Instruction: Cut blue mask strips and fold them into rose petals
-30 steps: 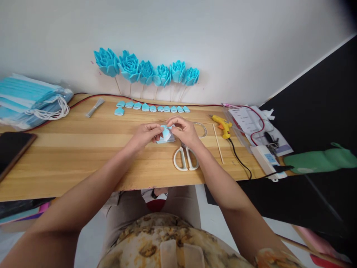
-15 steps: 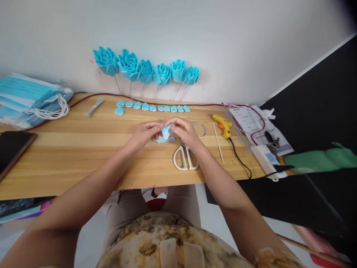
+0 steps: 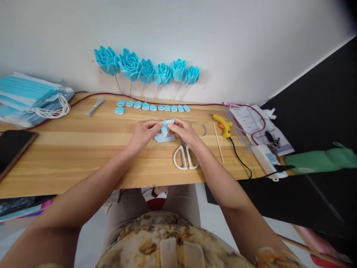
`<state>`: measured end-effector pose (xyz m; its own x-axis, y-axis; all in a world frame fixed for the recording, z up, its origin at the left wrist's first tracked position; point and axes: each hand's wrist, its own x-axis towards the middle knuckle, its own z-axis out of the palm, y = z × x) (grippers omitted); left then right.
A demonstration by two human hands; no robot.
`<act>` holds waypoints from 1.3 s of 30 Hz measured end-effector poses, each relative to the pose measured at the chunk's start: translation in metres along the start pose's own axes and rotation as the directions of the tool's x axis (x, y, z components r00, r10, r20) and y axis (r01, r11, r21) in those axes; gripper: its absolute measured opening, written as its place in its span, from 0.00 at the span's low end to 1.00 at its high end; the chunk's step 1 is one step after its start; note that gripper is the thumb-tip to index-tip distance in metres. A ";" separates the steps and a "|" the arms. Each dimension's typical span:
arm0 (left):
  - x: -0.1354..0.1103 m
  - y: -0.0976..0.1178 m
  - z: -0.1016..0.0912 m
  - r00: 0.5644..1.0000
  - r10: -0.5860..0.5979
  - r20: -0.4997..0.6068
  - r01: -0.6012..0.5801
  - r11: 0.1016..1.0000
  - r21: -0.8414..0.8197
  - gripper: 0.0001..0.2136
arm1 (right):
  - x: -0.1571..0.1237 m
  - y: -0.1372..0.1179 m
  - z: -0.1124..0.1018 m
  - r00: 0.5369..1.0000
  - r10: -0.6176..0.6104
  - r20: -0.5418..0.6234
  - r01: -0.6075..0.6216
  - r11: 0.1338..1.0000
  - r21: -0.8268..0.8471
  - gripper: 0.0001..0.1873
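Observation:
My left hand point(image 3: 144, 132) and my right hand point(image 3: 184, 131) meet over the middle of the wooden table point(image 3: 83, 156). Both pinch a small folded blue piece point(image 3: 166, 126) between fingertips, held just above a small pile of blue cut pieces point(image 3: 164, 138) lying on the wood. White-handled scissors point(image 3: 185, 158) lie just in front of my right hand. A row of folded blue petals point(image 3: 153, 107) runs along the back of the table.
Blue roses on sticks point(image 3: 145, 70) lean on the wall. A stack of blue face masks point(image 3: 30, 99) sits at the back left, a dark phone point(image 3: 11, 147) at the left edge. To the right lie a wire ring point(image 3: 201, 125), a wooden stick point(image 3: 218, 143), a yellow glue gun point(image 3: 223, 124) and a power strip point(image 3: 266, 158).
Both hands have lifted the blue piece slightly and shifted its fold between the fingertips. Nothing else on the table has moved.

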<state>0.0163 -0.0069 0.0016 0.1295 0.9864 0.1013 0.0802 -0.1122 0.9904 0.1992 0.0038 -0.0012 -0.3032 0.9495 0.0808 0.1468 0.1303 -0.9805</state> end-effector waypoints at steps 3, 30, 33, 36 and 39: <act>0.000 0.000 0.000 1.000 0.004 0.001 -0.004 1.000 0.009 0.13 | 0.001 0.001 0.001 1.000 0.001 0.014 -0.001 1.000 -0.001 0.16; 0.003 -0.004 -0.001 0.993 -0.088 0.083 0.092 0.995 -0.045 0.16 | 0.004 0.002 -0.002 0.993 -0.093 -0.076 0.090 0.995 -0.043 0.13; 0.003 -0.003 -0.001 0.990 -0.107 0.093 0.111 0.993 -0.042 0.17 | 0.003 0.003 -0.001 0.998 -0.057 -0.031 0.055 0.996 -0.070 0.14; 0.002 -0.002 -0.001 0.991 -0.104 0.090 0.108 0.993 -0.039 0.17 | 0.003 0.004 0.000 0.999 -0.042 -0.001 0.041 0.995 -0.094 0.14; 0.001 0.000 -0.001 0.991 -0.087 0.101 0.090 0.996 -0.028 0.16 | 0.002 0.004 0.002 0.999 -0.051 0.000 0.051 0.998 -0.040 0.16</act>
<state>0.0154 -0.0059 0.0017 0.2209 0.9753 0.0052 0.0641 -0.0198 0.9977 0.1973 0.0056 -0.0050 -0.3107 0.9414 0.1308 0.1684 0.1900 -0.9672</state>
